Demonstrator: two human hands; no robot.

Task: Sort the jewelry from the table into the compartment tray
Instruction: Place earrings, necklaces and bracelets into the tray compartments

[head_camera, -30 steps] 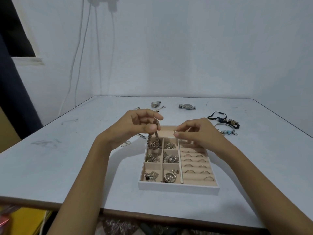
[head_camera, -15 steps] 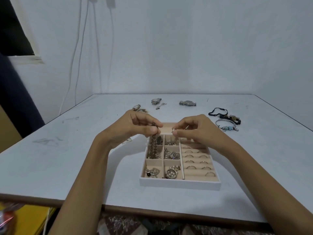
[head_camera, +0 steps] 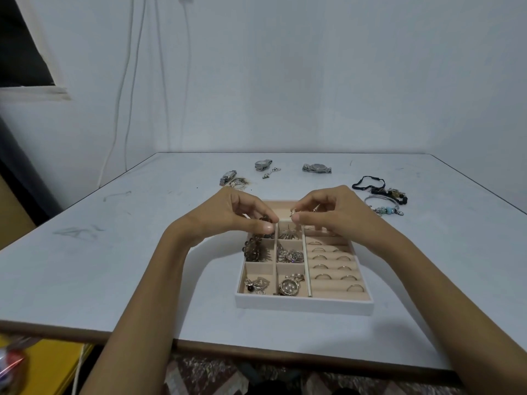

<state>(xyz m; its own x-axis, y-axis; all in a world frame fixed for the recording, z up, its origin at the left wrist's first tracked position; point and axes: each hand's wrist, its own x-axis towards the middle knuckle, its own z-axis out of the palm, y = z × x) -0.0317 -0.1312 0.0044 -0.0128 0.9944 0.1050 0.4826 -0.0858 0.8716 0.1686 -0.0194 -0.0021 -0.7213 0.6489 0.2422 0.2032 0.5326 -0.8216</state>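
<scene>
A white compartment tray (head_camera: 305,305) with a beige lining sits in front of me on the table. Its left cells hold brooches and chains, its right rows hold several rings. My left hand (head_camera: 236,216) pinches the top of a dark beaded bracelet (head_camera: 253,248), whose lower part has settled into a left cell. My right hand (head_camera: 332,212) pinches a small metal piece (head_camera: 293,213) over the tray's far end. Three watches (head_camera: 316,168) and loose pieces lie on the table beyond.
A black cord bracelet (head_camera: 370,183) and a bangle with blue beads (head_camera: 383,208) lie to the right of the tray. Small earrings (head_camera: 271,172) lie by the far watches. The table's front edge is close to me; cables hang on the back wall.
The beaded bracelet has been lowered from hanging above the tray until its lower part rests in a left cell. Both hands have come closer together over the tray's far end.
</scene>
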